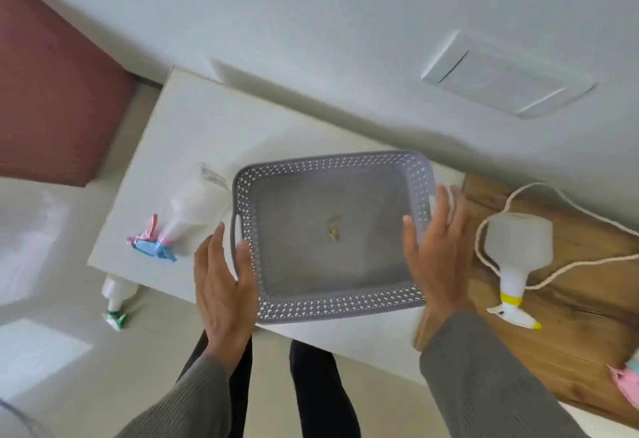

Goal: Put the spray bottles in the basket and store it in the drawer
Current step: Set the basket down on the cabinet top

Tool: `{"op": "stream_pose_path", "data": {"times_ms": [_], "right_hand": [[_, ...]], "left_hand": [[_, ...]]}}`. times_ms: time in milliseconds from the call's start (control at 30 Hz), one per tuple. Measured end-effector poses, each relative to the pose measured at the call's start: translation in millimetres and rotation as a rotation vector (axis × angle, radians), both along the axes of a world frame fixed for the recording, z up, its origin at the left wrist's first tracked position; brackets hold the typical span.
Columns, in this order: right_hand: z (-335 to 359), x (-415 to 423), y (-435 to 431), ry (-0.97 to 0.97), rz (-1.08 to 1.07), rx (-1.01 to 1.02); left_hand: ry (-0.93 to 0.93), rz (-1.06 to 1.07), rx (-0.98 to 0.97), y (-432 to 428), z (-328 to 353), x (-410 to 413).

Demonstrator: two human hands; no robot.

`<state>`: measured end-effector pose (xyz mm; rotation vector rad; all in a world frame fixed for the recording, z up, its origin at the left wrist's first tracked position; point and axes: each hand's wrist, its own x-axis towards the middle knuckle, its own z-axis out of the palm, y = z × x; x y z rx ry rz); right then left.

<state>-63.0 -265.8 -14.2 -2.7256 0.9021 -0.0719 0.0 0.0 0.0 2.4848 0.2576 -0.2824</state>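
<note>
A grey perforated basket (pixel 420 175) sits on a white cabinet top (pixel 193 133) with only a small scrap inside. My left hand (pixel 223 282) is at its left rim, fingers spread, thumb touching the rim. My right hand (pixel 439 251) is flat against its right side, fingers apart. A white spray bottle with a pink and blue trigger (pixel 188 220) lies just left of the basket. Another with a yellow trigger (pixel 515 258) lies on the wooden surface to the right. A third with a green trigger (pixel 116 299) lies on the floor below the cabinet's left corner.
A wooden board (pixel 587 334) adjoins the cabinet on the right, with a white cord (pixel 560 268) looping over it. A pink and blue object (pixel 627 382) pokes in at the right edge. A dark red block (pixel 52 92) stands at the left; the white wall is behind.
</note>
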Motion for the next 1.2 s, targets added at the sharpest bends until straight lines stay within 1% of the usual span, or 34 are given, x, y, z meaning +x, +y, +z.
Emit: {"op": "stream_pose_path", "data": {"times_ms": [33, 100, 167, 233, 300, 400, 467, 567, 733, 833, 967, 1200], "right_hand": [[-7, 1, -2, -0.101, -0.063, 0.080], [-11, 4, -5, -0.245, -0.220, 0.210], [-16, 2, -9, -0.321, -0.286, 0.255], [-17, 1, -12, -0.347, -0.310, 0.297], [-21, -1, -17, -0.293, -0.344, 0.349], [-22, -1, -18, -0.193, -0.362, 0.435], [-21, 0, -20, -0.181, -0.385, 0.501], [-18, -4, -24, -0.203, -0.441, 0.574], [-5, -19, -14, -0.236, -0.528, 0.644], [3, -33, -3, -0.297, -0.593, 0.723], [6, -46, 14, -0.371, -0.686, 0.815], [-5, -53, 32, -0.353, -0.740, 0.803]], "left_hand": [[-0.012, 0.066, -0.045, -2, -4, 3], [0.031, 0.135, -0.133, -5, -12, 9], [0.108, 0.195, -0.251, -6, -18, 14], [0.165, 0.257, -0.354, -5, -21, 19], [0.189, 0.277, -0.396, -3, -23, 24], [0.276, 0.292, -0.473, 3, -28, 29], [0.327, 0.301, -0.522, 6, -30, 31], [0.344, 0.286, -0.499, 5, -29, 36], [0.285, 0.207, -0.472, -2, -20, 54], [0.253, 0.133, -0.454, -3, -15, 69], [0.272, 0.058, -0.441, 2, -13, 82], [0.312, -0.001, -0.379, 9, -25, 82]]}}
